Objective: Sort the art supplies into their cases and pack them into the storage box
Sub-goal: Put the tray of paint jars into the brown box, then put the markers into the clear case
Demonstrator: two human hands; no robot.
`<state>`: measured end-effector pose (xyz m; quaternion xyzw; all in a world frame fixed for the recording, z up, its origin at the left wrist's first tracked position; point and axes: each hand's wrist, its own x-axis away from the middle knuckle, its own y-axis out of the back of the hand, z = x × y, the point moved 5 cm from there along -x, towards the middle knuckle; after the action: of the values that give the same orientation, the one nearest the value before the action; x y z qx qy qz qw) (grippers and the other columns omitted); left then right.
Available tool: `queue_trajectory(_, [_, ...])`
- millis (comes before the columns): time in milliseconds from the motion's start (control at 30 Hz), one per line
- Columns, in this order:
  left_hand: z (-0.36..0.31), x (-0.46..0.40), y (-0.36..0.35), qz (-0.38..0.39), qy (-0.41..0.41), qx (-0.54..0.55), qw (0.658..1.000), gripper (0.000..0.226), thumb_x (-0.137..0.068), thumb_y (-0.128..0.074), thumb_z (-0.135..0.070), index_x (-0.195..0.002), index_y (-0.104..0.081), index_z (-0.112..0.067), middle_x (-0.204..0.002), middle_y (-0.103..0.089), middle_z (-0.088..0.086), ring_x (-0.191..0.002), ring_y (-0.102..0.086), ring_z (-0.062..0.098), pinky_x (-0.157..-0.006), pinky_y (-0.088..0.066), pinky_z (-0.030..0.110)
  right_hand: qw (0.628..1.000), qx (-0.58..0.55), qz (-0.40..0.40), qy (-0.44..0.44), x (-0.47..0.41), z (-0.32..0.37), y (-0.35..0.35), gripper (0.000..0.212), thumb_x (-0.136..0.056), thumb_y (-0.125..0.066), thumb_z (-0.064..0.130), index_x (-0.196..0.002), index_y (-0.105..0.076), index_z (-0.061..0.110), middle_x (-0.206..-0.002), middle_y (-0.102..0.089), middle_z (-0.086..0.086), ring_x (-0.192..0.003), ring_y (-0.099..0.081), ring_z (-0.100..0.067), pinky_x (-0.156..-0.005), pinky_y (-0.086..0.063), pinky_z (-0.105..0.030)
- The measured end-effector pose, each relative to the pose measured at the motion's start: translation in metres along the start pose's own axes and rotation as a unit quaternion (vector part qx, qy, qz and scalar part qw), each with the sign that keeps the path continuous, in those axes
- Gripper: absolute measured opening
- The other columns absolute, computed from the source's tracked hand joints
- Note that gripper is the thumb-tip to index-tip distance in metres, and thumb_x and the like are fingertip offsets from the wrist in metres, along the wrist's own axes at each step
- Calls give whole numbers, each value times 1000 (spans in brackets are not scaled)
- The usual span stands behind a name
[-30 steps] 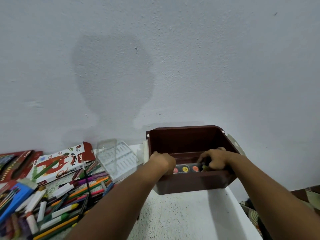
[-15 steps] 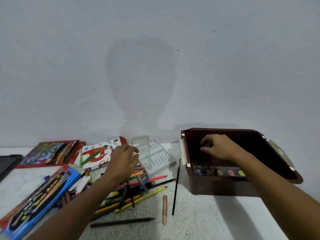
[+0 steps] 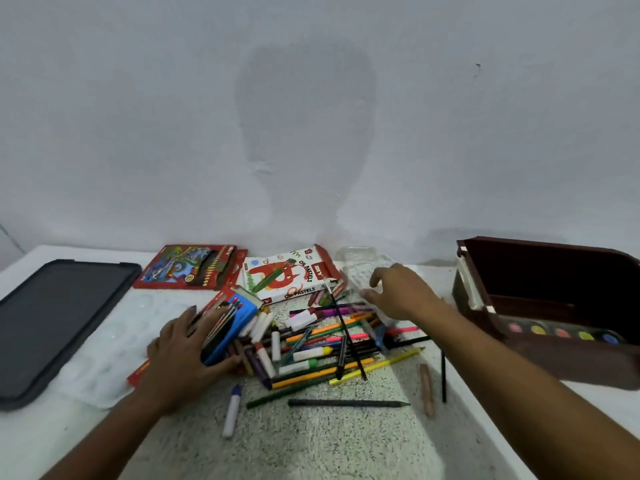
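A pile of loose pencils, markers and crayons (image 3: 322, 344) lies in the middle of the white table (image 3: 311, 445). My left hand (image 3: 183, 358) grips a blue pencil case (image 3: 228, 323) at the pile's left edge, thumb under its near end. My right hand (image 3: 398, 292) reaches with spread fingers over a clear plastic case (image 3: 360, 265) behind the pile; I cannot tell if it touches it. The brown storage box (image 3: 554, 268) stands open at the right, and a paint set (image 3: 561, 332) with coloured pans lies inside along its near wall.
An oil pastels box (image 3: 287, 275) and a red coloured-pencil box (image 3: 190, 266) lie against the wall. A black tablet-like slab (image 3: 59, 317) sits at far left, next to a clear mixing palette (image 3: 110, 341). Single pencils (image 3: 346, 403) lie near the front.
My right hand has left the storage box and moved left to the clear case. My left hand has dropped down and left onto the blue pencil case. The view has swung left.
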<state>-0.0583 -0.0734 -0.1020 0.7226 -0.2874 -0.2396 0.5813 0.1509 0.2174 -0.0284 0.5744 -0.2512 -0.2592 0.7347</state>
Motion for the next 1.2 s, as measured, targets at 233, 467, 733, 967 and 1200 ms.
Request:
queue_trajectory(233, [23,-6,1,-15,-17,29,999,106,-52,-26,-92,-148,-21,-47,-136,-49,7,-120,-47,29,-95,-41,45,992,11,14,-122,-10,10,-38,65,-79,-56,69,-120,-52,18,-133,-40,-15,-117,-48,-37,-93,-44,-41])
queue_trajectory(467, [37,-21,21,-118,-7,86,989,97,-59,-38,-86,-145,-35,-40,-119,-59,13,-106,-54,35,-85,-46,48,986,-8,-46,-160,-9,9,-42,55,-81,-59,60,-110,-59,14,-126,-42,-17,-111,-50,-37,-90,-48,-40])
queue_trajectory(733, [84,-52,29,-70,73,27,995,87,-74,-63,-69,-148,-29,-38,-136,-49,19,-119,-49,42,-97,-39,52,980,-61,-133,-135,7,5,-32,29,-78,-68,43,-90,-68,17,-121,-48,-9,-108,-51,-30,-87,-48,-37])
queue_trajectory(967, [83,-34,38,-162,28,46,985,78,-75,-45,-74,-135,-54,-23,-126,-55,24,-115,-49,46,-88,-41,58,978,-107,-171,53,41,35,-20,21,-78,-76,32,-91,-71,16,-120,-50,-3,-102,-52,-16,-80,-39,-21])
queue_trajectory(1200, [38,20,45,-58,-1,594,802,28,-89,-53,-49,-111,-57,-33,-93,-62,15,-66,-63,26,-55,-51,34,948,-47,-47,311,90,116,-50,27,-77,-70,38,-99,-68,22,-123,-53,-3,-113,-51,-16,-91,-47,-30])
